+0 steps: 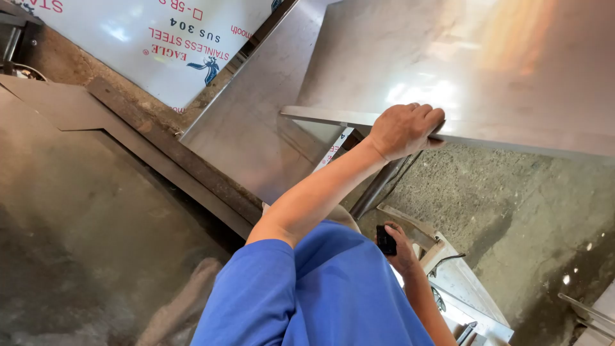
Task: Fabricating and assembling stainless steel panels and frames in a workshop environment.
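My left hand (405, 130) reaches out from a blue sleeve and curls its fingers over the front edge of a large shiny stainless steel sheet (461, 57). My right hand (398, 248) is lower, close to my body, shut around a small black object (385, 241). A round metal tube (378, 186) runs down below the gripped edge, between the two hands.
A second bare steel sheet (250, 128) leans to the left of the gripped one. Behind it lies a white film-covered sheet with red print (128, 38). A dark metal panel (83, 211) fills the left. Rough concrete floor (525, 205) and a pale metal frame (461, 288) are at the right.
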